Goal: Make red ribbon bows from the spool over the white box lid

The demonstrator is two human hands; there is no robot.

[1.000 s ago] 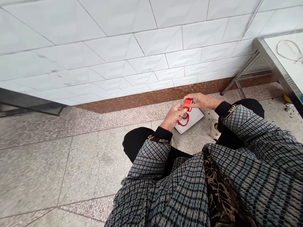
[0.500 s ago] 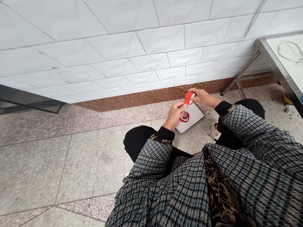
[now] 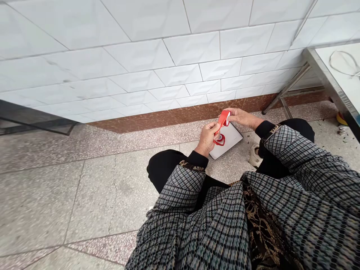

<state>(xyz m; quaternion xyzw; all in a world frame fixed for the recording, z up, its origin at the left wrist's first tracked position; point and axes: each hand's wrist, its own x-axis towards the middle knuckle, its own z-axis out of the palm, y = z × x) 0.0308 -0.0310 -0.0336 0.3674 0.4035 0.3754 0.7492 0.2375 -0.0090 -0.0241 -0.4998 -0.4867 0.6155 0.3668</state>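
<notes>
My right hand [image 3: 241,116] grips a roll of red ribbon [image 3: 225,117] with a white core, its fingers closed round the far side. A strip runs from the roll down to the left, and my left hand [image 3: 206,138] pinches its end between thumb and fingers. Just beneath both hands, a white rectangular board [image 3: 231,137] with a dark edge lies on the floor. On it rests a red looped piece [image 3: 221,140] around a small pale centre, partly covered by my left hand; its exact kind is unclear.
A white tiled wall [image 3: 191,52] with a brown skirting strip rises in front. To the right stands a metal-framed table [image 3: 327,71] with a loop of thin cord [image 3: 343,62] on it. My knees flank the board, with a pale shoe [image 3: 255,155] close to its right. Small dark scraps lie on the floor.
My left hand has shifted slightly down and left from the roll, and a longer strip of red ribbon now spans the gap. The roll has turned a little in my right hand.
</notes>
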